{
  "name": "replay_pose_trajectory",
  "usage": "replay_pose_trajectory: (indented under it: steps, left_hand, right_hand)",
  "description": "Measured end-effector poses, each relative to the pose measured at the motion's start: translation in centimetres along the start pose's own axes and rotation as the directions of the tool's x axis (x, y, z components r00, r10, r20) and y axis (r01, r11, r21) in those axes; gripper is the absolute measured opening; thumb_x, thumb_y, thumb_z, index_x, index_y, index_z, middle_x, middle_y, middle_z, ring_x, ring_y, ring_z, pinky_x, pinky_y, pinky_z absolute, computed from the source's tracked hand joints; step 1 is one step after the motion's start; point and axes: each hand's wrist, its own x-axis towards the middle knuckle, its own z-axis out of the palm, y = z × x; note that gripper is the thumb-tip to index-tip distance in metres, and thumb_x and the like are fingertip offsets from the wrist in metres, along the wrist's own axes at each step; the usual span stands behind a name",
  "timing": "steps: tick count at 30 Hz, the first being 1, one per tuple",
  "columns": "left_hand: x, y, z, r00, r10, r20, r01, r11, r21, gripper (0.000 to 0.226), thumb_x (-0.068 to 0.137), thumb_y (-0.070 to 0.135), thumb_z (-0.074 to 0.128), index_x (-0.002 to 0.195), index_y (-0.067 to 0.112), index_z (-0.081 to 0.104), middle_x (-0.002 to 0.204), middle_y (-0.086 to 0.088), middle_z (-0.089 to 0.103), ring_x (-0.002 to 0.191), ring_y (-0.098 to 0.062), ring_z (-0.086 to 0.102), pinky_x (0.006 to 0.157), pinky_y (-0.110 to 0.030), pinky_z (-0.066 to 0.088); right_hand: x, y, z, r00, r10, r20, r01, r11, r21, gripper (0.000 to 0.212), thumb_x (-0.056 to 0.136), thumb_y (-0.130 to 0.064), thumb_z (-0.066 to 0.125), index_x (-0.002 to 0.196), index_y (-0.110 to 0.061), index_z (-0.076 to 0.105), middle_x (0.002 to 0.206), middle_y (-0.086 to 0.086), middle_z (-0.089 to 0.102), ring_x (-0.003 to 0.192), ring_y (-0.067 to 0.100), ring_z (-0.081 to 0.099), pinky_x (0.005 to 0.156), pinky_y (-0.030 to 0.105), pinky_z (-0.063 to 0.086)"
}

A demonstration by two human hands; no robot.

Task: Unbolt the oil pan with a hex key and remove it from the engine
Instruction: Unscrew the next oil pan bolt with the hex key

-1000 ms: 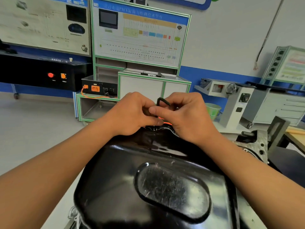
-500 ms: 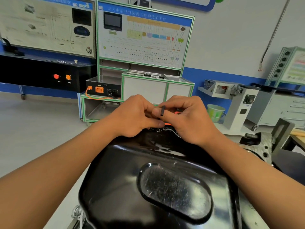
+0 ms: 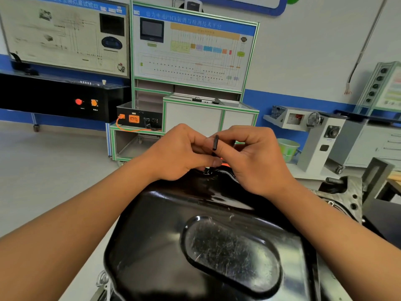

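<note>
Head view, both hands up at the far edge of the glossy black pressed-steel oil pan [image 3: 173,235]. The pan lies bottom-up and fills the lower centre of my view. It has a scuffed oval raised patch [image 3: 232,255] on top.

Right hand [image 3: 253,164]: fingers curled, index and thumb pinching a short black metal hex key [image 3: 215,142]. The visible end of the key stands roughly upright, just above the pan's far rim. Its lower end runs down between the hands. I can't see the tip, so I can't say whether it sits in a bolt.

Left hand [image 3: 180,153]: fingers curled in, thumb stretched flat toward the right hand, fingertips meeting the right's at the key. I can't tell if the left actually grips the key or only rests against it.

Both forearms reach in over the pan's near sides.

A grey cast engine block face [image 3: 351,194] with bolt holes shows just beside the pan on the right.

Background:
- white board in a green-striped frame [image 3: 195,48], straight ahead
- black console with red and orange buttons [image 3: 54,98], to the left
- light green plastic bucket [image 3: 287,148], beyond the right hand
- grey wheeled cabinet [image 3: 321,146], next to the bucket
</note>
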Motion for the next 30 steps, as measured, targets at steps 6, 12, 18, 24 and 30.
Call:
replay_pose_trajectory:
  steps: [6, 12, 18, 24, 30]
  left_hand:
    - [-0.03, -0.09, -0.13, 1.0, -0.011, -0.008, 0.011, 1.0, -0.008, 0.02, 0.078, 0.001, 0.078, 0.097, 0.008, 0.078, 0.092, -0.01, 0.078, 0.093, -0.034, 0.073, 0.091, -0.048, 0.056]
    - [-0.16, -0.13, -0.18, 1.0, 0.005, -0.015, -0.005, 0.999, 0.038, 0.015, 0.077, 0.005, 0.08, 0.092, 0.008, 0.079, 0.09, -0.009, 0.078, 0.094, -0.029, 0.073, 0.091, -0.049, 0.055]
    - [-0.34, 0.02, -0.4, 1.0, 0.017, -0.012, -0.016, 0.996, 0.082, 0.013, 0.077, 0.011, 0.081, 0.09, 0.011, 0.08, 0.085, -0.011, 0.077, 0.091, -0.036, 0.071, 0.086, -0.053, 0.055]
    - [-0.26, -0.1, -0.41, 1.0, 0.012, -0.019, -0.01, 0.996, 0.088, 0.01, 0.076, 0.011, 0.082, 0.085, 0.011, 0.08, 0.081, -0.016, 0.075, 0.079, -0.028, 0.071, 0.083, -0.055, 0.054]
    - [-0.27, -0.06, -0.3, 1.0, 0.011, -0.011, -0.01, 0.998, 0.061, 0.014, 0.075, 0.011, 0.082, 0.088, 0.016, 0.08, 0.085, -0.007, 0.078, 0.091, -0.031, 0.073, 0.087, -0.051, 0.056]
  right_hand:
    - [-0.05, -0.15, 0.0, 0.998, -0.029, 0.053, 0.031, 0.999, -0.03, 0.009, 0.093, -0.01, 0.07, 0.094, -0.008, 0.079, 0.081, 0.008, 0.073, 0.075, 0.019, 0.068, 0.068, 0.034, 0.056]
    - [-0.15, -0.59, -0.07, 0.994, -0.069, 0.084, 0.074, 0.996, -0.06, 0.01, 0.093, -0.013, 0.07, 0.095, -0.011, 0.08, 0.08, 0.01, 0.072, 0.074, 0.022, 0.066, 0.065, 0.036, 0.052]
    - [-0.19, -0.72, -0.1, 0.988, -0.089, 0.128, 0.098, 0.993, -0.069, 0.009, 0.092, -0.012, 0.071, 0.095, -0.012, 0.079, 0.078, 0.008, 0.071, 0.071, 0.018, 0.064, 0.064, 0.022, 0.048]
    - [-0.14, -0.76, -0.13, 0.985, -0.101, 0.138, 0.113, 0.991, -0.077, 0.01, 0.093, -0.011, 0.07, 0.096, -0.011, 0.079, 0.078, 0.008, 0.071, 0.072, 0.016, 0.064, 0.065, 0.02, 0.047]
    - [-0.06, -0.72, -0.22, 0.985, -0.118, 0.122, 0.133, 0.984, -0.117, 0.01, 0.094, -0.011, 0.069, 0.096, -0.01, 0.079, 0.08, 0.012, 0.071, 0.075, 0.024, 0.066, 0.068, 0.039, 0.051]
